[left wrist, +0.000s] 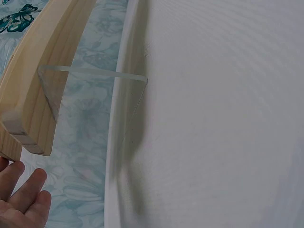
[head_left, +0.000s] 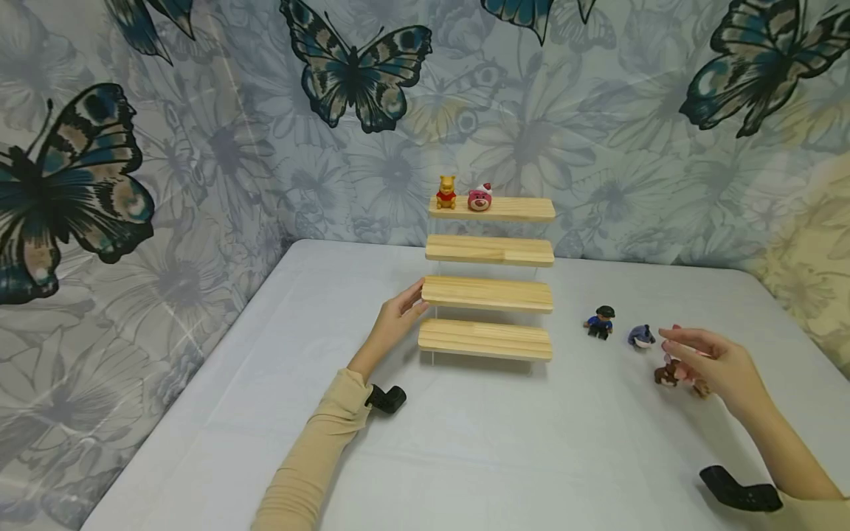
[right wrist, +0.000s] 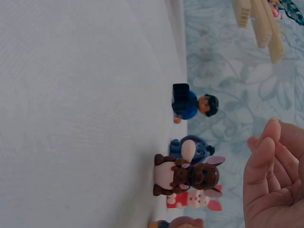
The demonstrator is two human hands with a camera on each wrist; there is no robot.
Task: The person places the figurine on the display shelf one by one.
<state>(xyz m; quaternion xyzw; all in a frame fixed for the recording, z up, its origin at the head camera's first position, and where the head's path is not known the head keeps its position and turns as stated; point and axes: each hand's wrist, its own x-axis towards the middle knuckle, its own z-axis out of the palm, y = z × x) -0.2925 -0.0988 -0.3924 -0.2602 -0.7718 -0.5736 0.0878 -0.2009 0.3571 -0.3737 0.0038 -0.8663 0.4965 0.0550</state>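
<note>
A wooden four-tier display stand [head_left: 488, 293] with clear supports stands on the table. My left hand [head_left: 401, 313] holds the left end of its second board from the bottom, thumb at the front edge and fingers behind. In the left wrist view, fingers [left wrist: 33, 187] lie close to the board ends. My right hand [head_left: 720, 369] hovers above small toy figures, its fingers loosely bent with nothing between them. Beneath and beside it are a brown kangaroo toy [right wrist: 185, 175], a pink piglet toy [right wrist: 192, 199] and a blue donkey toy [head_left: 641, 337]. The hand partly hides this group in the head view.
A toy man [head_left: 600, 323] in blue stands right of the stand. On the top board sit a yellow bear figure [head_left: 446, 192] and a pink bear head [head_left: 479, 198] with a red hat. Another brownish figure [right wrist: 183, 223] shows at the right wrist view's bottom. Butterfly-patterned cloth [head_left: 372, 177] hangs behind.
</note>
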